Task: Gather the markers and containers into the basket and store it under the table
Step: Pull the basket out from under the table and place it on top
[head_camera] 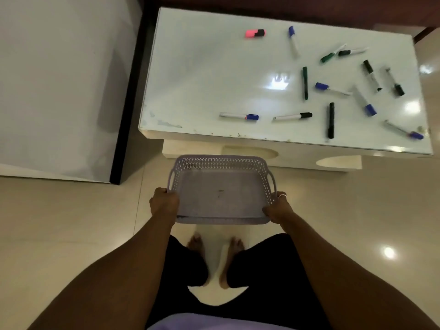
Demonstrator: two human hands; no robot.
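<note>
A pale lilac basket with diamond-lattice walls; a glossy white worktop; blue-, green- and black-capped markers; a pink highlighter at upper centre.

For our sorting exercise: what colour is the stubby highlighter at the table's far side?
The highlighter is pink with a black cap, in the head view.

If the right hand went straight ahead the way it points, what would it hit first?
The right hand grips the basket, so that comes first. Beyond it, probably the front edge or base of the table, though depth is unclear.
</note>
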